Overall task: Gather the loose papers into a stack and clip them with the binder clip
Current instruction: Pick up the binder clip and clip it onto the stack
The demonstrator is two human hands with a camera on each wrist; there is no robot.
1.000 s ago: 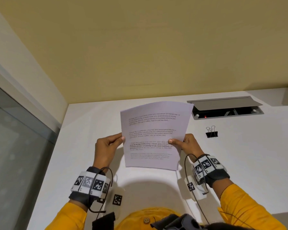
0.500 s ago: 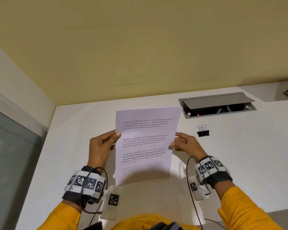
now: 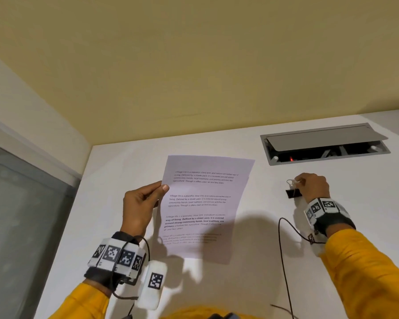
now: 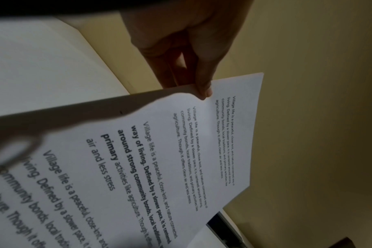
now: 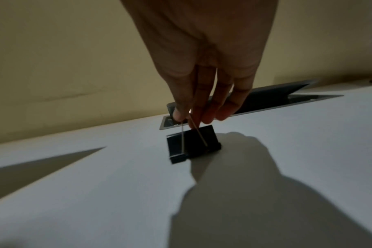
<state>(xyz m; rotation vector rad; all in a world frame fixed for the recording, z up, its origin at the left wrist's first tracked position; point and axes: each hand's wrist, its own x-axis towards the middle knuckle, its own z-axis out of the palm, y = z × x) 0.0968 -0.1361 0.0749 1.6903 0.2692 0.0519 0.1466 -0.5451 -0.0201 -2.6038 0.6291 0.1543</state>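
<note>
While half a second earlier the papers [image 3: 205, 208] were supported from both sides, at this moment they were held by the left hand [image 3: 141, 203] alone, the left edge being pinched between the thumb on the printed side and the fingers [image 4: 172, 67] behind. The stack was kept upright above the desk [image 3: 251, 284], in front of the person, and its free right side was seen to hang without support. The right hand [image 3: 313, 187] had been moved away to the right, where the binder clip [image 3: 293, 193] stood on the desk, just in front of the open cable box [image 3: 323, 143]. The wire handles of the clip were pinched between the fingertips [image 5: 204, 115] of this hand, while the black body was seemingly still touching the desk; whether it was already lifted a little cannot be told. It may be judged that the gathering of the sheets was finished and the clipping step was begun. For the next move, the clip would need to be carried to the stack and opened over one edge; with one hand only, the sheets could slip apart.
</note>
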